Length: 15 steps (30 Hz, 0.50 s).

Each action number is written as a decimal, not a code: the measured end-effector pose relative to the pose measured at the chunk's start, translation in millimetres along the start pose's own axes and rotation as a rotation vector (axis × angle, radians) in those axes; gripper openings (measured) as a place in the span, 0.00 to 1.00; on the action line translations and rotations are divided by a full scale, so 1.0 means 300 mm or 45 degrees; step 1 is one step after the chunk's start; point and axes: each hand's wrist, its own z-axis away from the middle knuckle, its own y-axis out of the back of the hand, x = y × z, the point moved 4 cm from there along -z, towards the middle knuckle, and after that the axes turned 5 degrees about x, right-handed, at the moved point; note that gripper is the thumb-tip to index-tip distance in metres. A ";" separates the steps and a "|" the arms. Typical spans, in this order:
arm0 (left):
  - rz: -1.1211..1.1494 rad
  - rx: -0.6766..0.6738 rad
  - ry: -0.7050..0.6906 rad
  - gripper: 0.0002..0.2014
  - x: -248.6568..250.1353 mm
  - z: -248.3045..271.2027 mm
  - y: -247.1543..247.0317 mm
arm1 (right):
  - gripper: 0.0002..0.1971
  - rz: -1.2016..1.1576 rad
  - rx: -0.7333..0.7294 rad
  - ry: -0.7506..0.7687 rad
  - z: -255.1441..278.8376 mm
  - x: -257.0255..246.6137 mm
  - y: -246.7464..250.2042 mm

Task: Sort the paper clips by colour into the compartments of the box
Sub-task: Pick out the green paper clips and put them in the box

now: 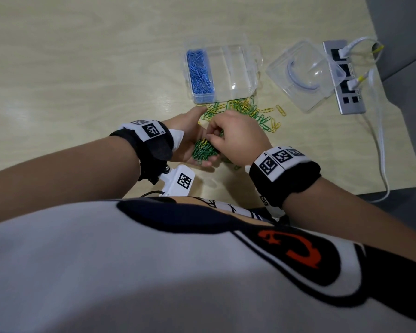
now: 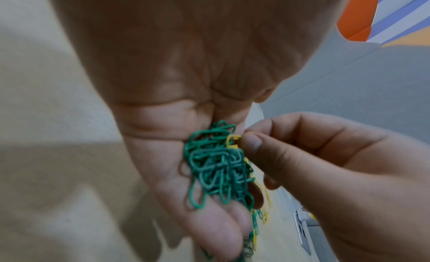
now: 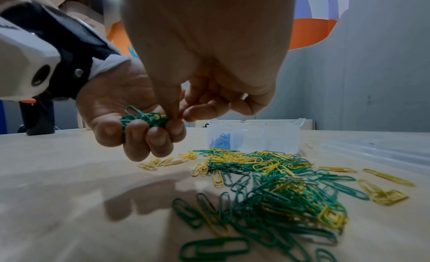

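My left hand (image 1: 192,143) is turned palm up and cups a bunch of green paper clips (image 1: 204,150) (image 2: 216,166) (image 3: 144,118), fingers curled under them. My right hand (image 1: 233,138) reaches over it, and its thumb and forefinger pinch a yellow clip (image 2: 234,141) out of the bunch. A mixed pile of green and yellow clips (image 1: 245,111) (image 3: 267,183) lies on the table just beyond both hands. Behind the pile stands the clear compartment box (image 1: 235,68) (image 3: 274,135). Its left compartment holds blue clips (image 1: 199,73); the other compartments look bare.
A clear plastic lid (image 1: 305,73) lies right of the box. A grey power strip (image 1: 344,78) with white cables (image 1: 382,145) runs along the right table edge. Stray yellow clips (image 1: 280,110) lie right of the pile. The wooden table (image 1: 82,68) stretches left.
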 end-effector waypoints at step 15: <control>0.036 0.036 -0.006 0.35 -0.002 0.005 -0.005 | 0.04 0.129 -0.103 0.151 0.011 -0.026 0.003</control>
